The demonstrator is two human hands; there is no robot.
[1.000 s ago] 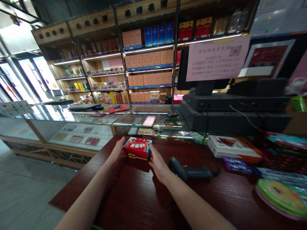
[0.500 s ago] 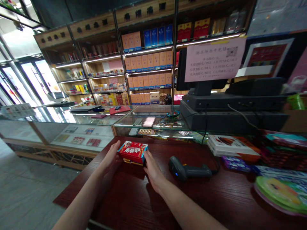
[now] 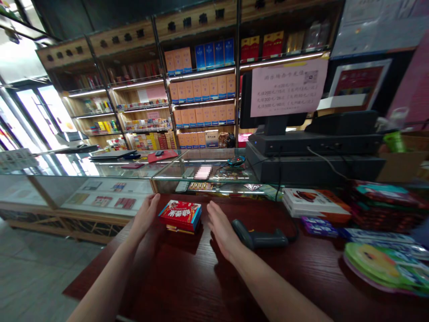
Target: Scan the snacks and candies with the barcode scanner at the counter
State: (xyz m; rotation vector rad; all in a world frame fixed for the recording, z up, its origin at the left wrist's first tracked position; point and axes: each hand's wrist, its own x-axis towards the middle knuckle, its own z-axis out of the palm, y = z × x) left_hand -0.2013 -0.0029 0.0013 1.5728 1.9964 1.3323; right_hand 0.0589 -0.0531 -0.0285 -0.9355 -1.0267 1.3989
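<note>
A short stack of snack boxes (image 3: 181,214) rests on the dark wooden counter (image 3: 161,277), the top one red with blue ends and white lettering. To its left is my left hand (image 3: 147,213), fingers extended and a small gap away from the boxes. On the other side my right hand (image 3: 221,227) is held flat with fingers stretched out, also apart from the stack. Neither hand holds anything. Just right of my right hand lies a black barcode scanner (image 3: 259,237).
On the right are a white box (image 3: 311,203), purple packets (image 3: 319,226) and a green round package (image 3: 372,264). Behind stand a cash register (image 3: 315,152) with a pink sign (image 3: 288,87), a glass display case (image 3: 221,163) and stocked shelves (image 3: 204,89).
Both hands have let go of the box stack and moved outward, one to each side. The stack stays on the counter. The view has shifted slightly.
</note>
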